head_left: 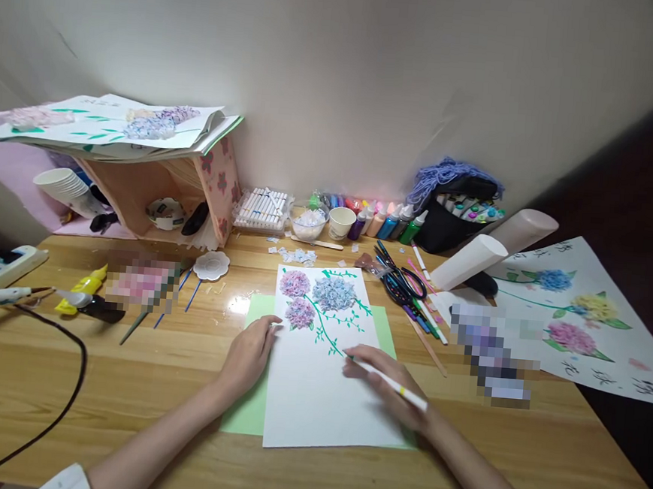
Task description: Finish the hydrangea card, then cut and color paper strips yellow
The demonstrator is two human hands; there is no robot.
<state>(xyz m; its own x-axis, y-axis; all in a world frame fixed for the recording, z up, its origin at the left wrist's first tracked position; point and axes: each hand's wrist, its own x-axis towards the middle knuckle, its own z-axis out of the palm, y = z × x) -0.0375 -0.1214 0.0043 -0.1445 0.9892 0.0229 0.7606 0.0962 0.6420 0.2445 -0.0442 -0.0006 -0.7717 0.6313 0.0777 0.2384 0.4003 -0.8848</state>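
A white sheet (320, 395) lies on a light green mat (245, 411) in the middle of the wooden desk. On it are three paper-scrap flowers, two pink and one blue (334, 292), with green painted stems and leaves. My right hand (388, 389) is closed around a thin white paintbrush (397, 386), its tip touching the lower end of the green stem. My left hand (250, 351) rests flat on the sheet's left edge, fingers spread.
Markers, scissors (405, 285) and pens lie right of the sheet. Paint bottles (388, 221), a paper cup (341, 221), a marker tray and a black pen bag line the wall. A finished flower picture (575, 317) lies far right; a glue gun and cable far left.
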